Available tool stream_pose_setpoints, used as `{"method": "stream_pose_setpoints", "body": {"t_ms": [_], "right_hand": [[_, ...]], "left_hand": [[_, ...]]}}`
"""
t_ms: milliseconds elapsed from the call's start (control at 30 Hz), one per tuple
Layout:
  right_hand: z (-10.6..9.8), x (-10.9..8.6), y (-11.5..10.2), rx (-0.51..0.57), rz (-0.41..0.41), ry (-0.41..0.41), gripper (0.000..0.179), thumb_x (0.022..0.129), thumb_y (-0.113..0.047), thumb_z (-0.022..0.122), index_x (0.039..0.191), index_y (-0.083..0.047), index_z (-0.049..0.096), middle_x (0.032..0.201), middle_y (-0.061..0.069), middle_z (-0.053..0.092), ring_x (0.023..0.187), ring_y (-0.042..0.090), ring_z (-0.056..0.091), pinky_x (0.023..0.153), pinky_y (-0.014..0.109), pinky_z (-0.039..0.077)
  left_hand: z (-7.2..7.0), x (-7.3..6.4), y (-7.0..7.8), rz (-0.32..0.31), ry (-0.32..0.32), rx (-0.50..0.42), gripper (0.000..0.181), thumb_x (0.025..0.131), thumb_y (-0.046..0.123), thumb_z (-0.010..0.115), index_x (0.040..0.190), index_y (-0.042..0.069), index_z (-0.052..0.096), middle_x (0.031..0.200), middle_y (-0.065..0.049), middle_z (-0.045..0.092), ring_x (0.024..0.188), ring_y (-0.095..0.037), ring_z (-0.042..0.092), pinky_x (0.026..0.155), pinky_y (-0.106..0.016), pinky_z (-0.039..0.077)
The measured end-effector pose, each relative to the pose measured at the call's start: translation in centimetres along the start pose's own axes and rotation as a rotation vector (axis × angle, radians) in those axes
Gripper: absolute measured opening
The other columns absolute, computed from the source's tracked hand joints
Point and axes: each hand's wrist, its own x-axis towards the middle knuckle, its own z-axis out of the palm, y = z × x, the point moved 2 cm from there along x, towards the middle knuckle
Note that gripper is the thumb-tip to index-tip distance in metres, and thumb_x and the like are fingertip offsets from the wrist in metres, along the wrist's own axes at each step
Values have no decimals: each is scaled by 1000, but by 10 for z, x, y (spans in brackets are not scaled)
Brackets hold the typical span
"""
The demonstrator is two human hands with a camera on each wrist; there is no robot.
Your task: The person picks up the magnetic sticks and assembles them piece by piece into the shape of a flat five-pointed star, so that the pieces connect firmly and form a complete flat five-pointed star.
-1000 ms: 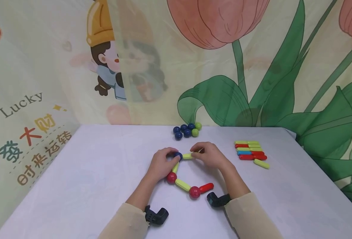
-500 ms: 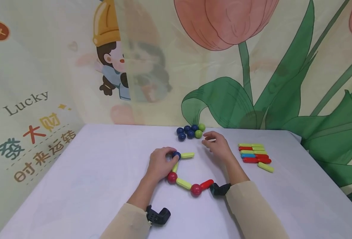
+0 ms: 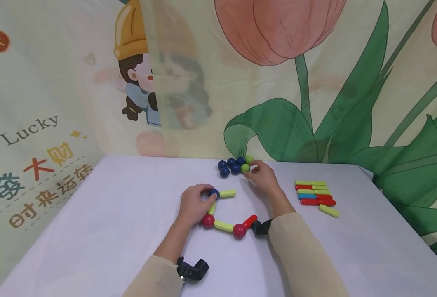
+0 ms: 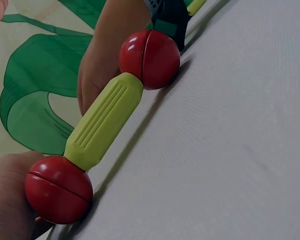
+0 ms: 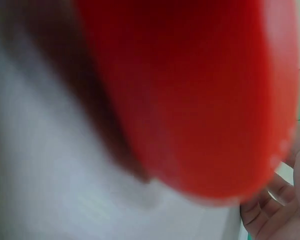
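Head view, left grip clamped on blue ball, right grip at green ball, clamping unclear

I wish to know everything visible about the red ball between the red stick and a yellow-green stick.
The red ball is round, glossy and plastic-looking; the left wrist view shows a seam line across it. A yellow-green stick joins one side, the red stick another. In the head view it is the nearest ball and seems to rest on the white tabletop. It is not held.
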Motion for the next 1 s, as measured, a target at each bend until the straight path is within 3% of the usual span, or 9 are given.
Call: {"method": "stream_pose_setpoints", "body": {"t_ms": [300,600,1000], "right_hand": [[0,0,-4,-16,15,57,47,93,-27,75,130,-4,57,125,22,64,112,37,60,96,49,52],[-3,-1,0,-52,-19,-30,44,96,-25,70,137,-10,63,126,22,66,114,38,61,98,50,52],[-9,-10,13,98,42,-62,45,98,-26,69,139,-11,60,129,19,61,96,26,66,81,32,57]], "left_hand": [[1,0,-1,3,14,-2,30,94,26,73,121,14,75,117,-6,75,114,-28,63,106,-50,46],[4,1,2,0,16,-3,30,93,26,73,120,13,75,114,-6,75,112,-28,62,106,-50,45],[4,0,1,-24,12,-2,30,93,27,74,120,15,75,118,-5,75,116,-28,63,109,-51,44]]}}
